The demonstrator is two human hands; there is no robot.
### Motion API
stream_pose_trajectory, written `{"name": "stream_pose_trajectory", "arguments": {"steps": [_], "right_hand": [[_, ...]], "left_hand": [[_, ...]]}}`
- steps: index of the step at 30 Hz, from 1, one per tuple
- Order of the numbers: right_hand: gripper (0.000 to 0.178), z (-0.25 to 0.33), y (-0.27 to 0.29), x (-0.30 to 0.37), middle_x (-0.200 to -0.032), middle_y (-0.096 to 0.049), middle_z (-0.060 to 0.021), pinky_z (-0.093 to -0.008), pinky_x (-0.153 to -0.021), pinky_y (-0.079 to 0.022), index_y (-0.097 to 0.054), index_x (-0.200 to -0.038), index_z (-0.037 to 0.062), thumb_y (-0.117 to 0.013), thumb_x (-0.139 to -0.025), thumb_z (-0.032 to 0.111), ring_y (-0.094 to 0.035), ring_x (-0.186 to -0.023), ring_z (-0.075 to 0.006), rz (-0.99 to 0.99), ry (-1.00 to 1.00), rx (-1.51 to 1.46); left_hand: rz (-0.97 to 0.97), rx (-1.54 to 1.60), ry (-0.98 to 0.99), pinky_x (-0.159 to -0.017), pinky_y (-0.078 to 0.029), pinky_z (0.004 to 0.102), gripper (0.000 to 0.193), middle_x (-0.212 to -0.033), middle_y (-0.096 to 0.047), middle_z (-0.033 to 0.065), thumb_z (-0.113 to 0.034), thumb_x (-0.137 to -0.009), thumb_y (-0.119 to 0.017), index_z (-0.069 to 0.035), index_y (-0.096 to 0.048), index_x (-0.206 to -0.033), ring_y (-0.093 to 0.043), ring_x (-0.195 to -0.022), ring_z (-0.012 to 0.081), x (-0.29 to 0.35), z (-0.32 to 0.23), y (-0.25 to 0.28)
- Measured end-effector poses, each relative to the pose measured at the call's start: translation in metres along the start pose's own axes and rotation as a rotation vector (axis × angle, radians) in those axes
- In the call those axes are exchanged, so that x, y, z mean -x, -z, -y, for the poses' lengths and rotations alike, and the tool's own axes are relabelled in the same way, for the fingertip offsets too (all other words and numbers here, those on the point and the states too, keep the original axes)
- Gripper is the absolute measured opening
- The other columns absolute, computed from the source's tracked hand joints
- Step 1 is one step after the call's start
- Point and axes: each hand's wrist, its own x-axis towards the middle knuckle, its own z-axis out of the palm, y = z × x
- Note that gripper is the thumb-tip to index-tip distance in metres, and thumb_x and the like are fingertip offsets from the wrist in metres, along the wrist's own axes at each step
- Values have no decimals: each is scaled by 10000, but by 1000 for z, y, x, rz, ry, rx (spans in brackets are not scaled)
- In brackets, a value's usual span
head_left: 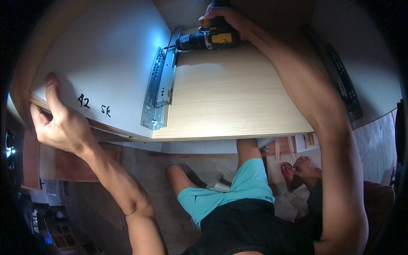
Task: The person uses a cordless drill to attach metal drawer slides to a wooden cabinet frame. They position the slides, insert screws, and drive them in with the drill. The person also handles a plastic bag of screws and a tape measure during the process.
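Thumb and fingers of the left hand (63, 123) grip the front edge of a white panel (106, 59), left of the metal drawer slide (163, 91). Black handwritten marks (85, 102) lie between hand and slide. At the slide's far end points the bit (169, 47) of a drill (197, 41), its yellow label (222, 38) illegible. Right of the slide, the right hand (231, 17) wraps the drill's handle. Well right sits a second slide (343, 80).

Likely furniture workshop: cordless drill (208, 40), hand-marked cabinet panel (106, 63), metal drawer runner (154, 91).
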Motion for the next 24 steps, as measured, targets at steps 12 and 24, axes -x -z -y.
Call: {"name": "stream_pose_trajectory", "arguments": {"steps": [12,24], "right_hand": [[157,14,-4,0,-728,-686,-60,-341,-622,-521,-672,-746,97,-793,-757,196,-644,-634,-172,-8,-20,-42],[155,-2,3,-12,-778,-691,-59,-366,-637,-545,-643,-778,123,-761,-802,220,-653,-661,-187,36,-104,-173]], "left_hand": [[-9,21,-5,-765,-592,303,288,-956,-781,145,-193,-896,-769,36,-774,-1070,-731,-806,199,0,7,-2],[-18,-25,-11,-768,-592,299,301,-958,-780,143,-206,-889,-768,38,-772,-1067,-733,-817,200,0,4,-1]]}}
